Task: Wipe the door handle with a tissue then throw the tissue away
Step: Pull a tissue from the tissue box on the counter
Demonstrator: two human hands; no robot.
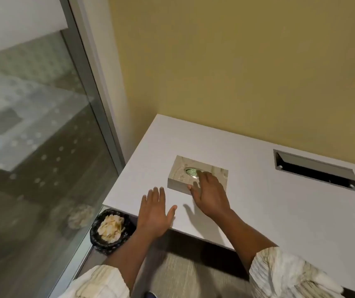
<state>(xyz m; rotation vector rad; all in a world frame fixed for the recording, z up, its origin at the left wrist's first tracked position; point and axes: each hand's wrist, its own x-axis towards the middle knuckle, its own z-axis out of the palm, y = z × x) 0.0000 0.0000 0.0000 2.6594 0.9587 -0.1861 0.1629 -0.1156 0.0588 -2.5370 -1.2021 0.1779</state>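
Note:
A flat beige tissue box (183, 173) with an oval opening lies on the white desk (279, 207) near its left end. My right hand (209, 194) rests on the box, fingertips at the oval slot; no tissue shows between the fingers. Flat on the desk's front edge, my left hand (156, 214) lies with fingers spread, just left of the box and holding nothing. A small bin (111, 230) with a black liner, holding crumpled tissues, stands on the floor below the desk's left corner. No door handle is visible.
A glass panel with a metal frame (99, 117) runs along the left. A yellow wall (236, 61) backs the desk. A grey cable slot (316, 171) with its flap up is set into the desktop at the right.

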